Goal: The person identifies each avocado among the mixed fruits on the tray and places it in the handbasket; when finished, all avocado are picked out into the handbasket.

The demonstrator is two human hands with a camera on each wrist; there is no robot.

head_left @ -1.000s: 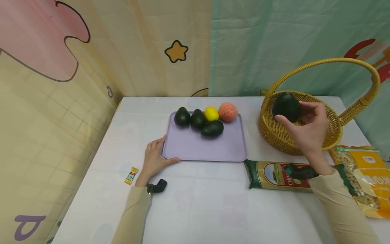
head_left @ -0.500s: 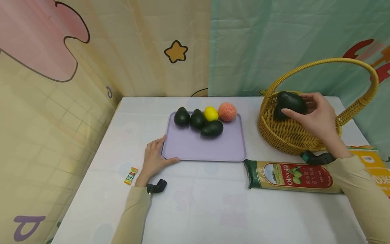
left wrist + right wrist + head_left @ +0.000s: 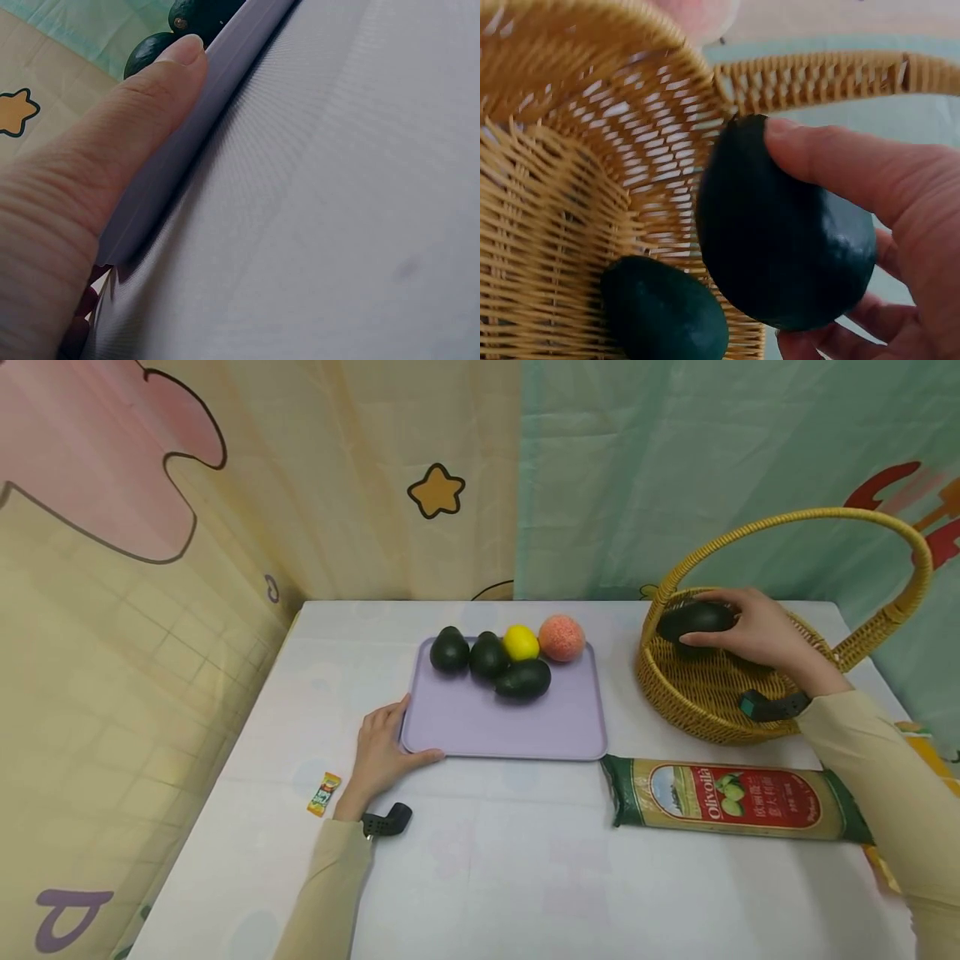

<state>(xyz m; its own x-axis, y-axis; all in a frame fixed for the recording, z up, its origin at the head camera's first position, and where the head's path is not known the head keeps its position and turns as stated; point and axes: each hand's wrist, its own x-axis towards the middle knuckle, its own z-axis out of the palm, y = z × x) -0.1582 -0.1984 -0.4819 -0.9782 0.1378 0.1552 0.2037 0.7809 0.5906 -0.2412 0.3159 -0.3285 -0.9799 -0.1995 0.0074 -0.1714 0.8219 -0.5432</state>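
Observation:
My right hand (image 3: 757,631) grips a dark green avocado (image 3: 695,619) inside the yellow wicker basket (image 3: 678,710), near its back left wall. In the right wrist view, the thumb lies across the avocado's upper end and the fingers reach around behind it. A second avocado (image 3: 664,311) lies on the basket floor beside it. At the near left corner of the lilac tray (image 3: 480,727), my left hand (image 3: 381,753) rests with thumb along the front edge and fingers along the left side. Several avocados (image 3: 523,680), a yellow lemon (image 3: 521,643) and a round pinkish-orange fruit (image 3: 562,638) sit toward the tray's back.
A green and gold Olivoilà pasta packet (image 3: 735,797) lies in front of the basket. The right sleeve mostly covers an orange bag (image 3: 930,752). A small wrapped snack (image 3: 324,794) lies left of my left hand. The basket's tall handle (image 3: 795,517) arches above the right hand.
My right hand has lowered the avocado into the basket, turning it onto its side and shifting toward the back left. The left hand and tray have stayed put.

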